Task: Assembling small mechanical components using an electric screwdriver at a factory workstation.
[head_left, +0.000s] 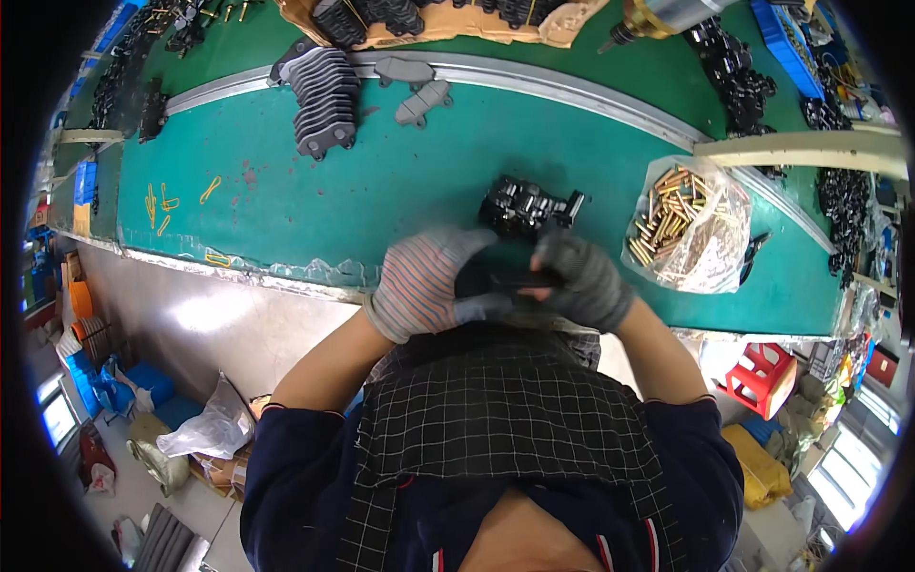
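My left hand (426,283), in a striped grey and orange glove, curls around a black part (498,265) at the table's front edge. Dark grey, with bare fingertips, the glove on my right hand (583,281) closes on the same part from the other side. Motion blur hides the part's exact kind. Just beyond my hands, a black brake caliper (526,207) lies on the green tabletop (400,181).
Dark grey brake pads stand in a row (326,100) at the back left, beside two loose brake pads (420,101). At right lies a clear plastic bag (705,257) of brass-coloured pins (672,210). Rubber bands (211,189) lie at left; a power driver (658,21) hangs above.
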The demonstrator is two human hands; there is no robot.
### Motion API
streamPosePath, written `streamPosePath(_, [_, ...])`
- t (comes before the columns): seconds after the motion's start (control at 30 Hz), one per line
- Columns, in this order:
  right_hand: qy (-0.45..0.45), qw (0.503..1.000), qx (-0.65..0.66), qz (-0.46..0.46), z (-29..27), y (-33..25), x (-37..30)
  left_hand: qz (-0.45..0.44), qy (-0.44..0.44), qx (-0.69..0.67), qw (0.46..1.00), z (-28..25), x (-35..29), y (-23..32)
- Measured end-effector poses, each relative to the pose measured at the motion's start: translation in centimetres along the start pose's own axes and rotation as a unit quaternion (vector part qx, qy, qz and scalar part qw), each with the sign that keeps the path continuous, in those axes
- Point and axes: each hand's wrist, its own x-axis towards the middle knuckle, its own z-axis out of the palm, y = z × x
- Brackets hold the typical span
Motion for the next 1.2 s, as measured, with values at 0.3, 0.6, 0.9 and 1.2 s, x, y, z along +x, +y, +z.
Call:
streamPosePath(0.3, [0.060,0.985,-0.145,0.067,2.6,0.7,-3.1,-0.037,-0.055,0.171,0.983,1.5,-1.5,0.5])
streamPosePath(0.6, [0.105,0.966,-0.234,-0.007,2.7,0.2,-3.1,-0.005,-0.062,0.206,0.977,0.7,-1.2,0.9])
streamPosePath(0.9, [0.226,0.939,-0.256,-0.034,3.3,1.1,-0.5,0.028,-0.116,0.229,0.966,-2.5,4.4,-1.1])
streamPosePath(1.2, [0.158,0.946,-0.281,0.044,0.9,1.3,0.9,0.274,-0.038,0.253,0.927,2.0,6.1,-0.7])
